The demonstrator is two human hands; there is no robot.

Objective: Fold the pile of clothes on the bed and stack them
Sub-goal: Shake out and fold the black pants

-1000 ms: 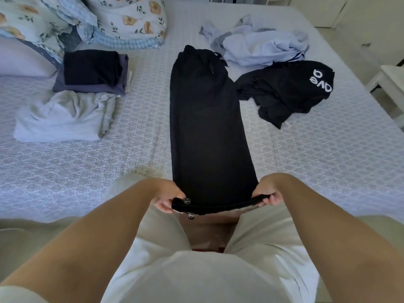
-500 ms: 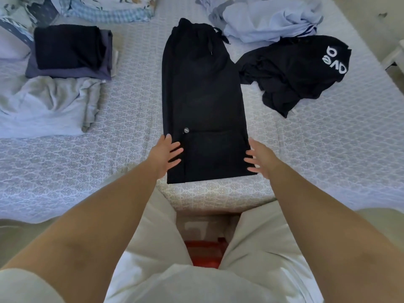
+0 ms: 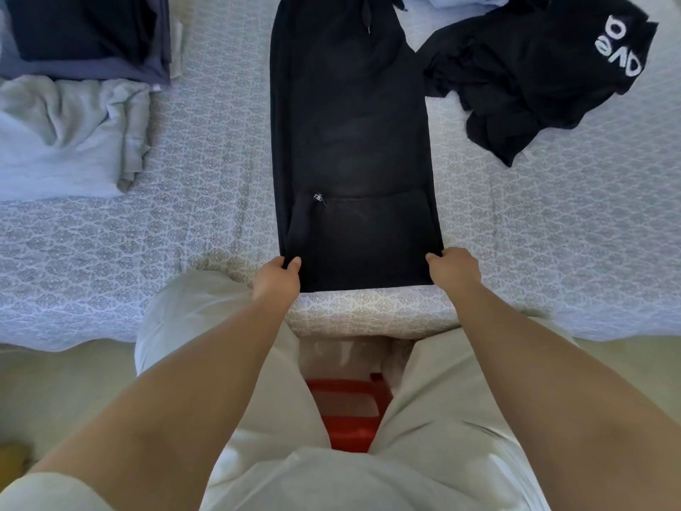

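A pair of black trousers (image 3: 350, 123) lies lengthwise on the bed, its near end folded up so a cuff with a metal snap (image 3: 318, 198) lies on top. My left hand (image 3: 276, 280) pinches the near left corner of the fold. My right hand (image 3: 453, 269) grips the near right corner. A crumpled black garment with white letters (image 3: 534, 71) lies to the right. At the far left sits a stack of folded dark clothes (image 3: 84, 35), with a rumpled pale grey garment (image 3: 70, 134) in front of it.
The patterned bedspread (image 3: 206, 186) covers the bed, whose near edge runs just in front of my legs. A light blue garment (image 3: 453, 0) shows at the top edge. A red stool (image 3: 350, 411) stands on the floor between my legs.
The trouser cuffs I held at the bed's edge were folded up onto the legs and let go. Both hands then came back and took hold of the folded edge's corners.
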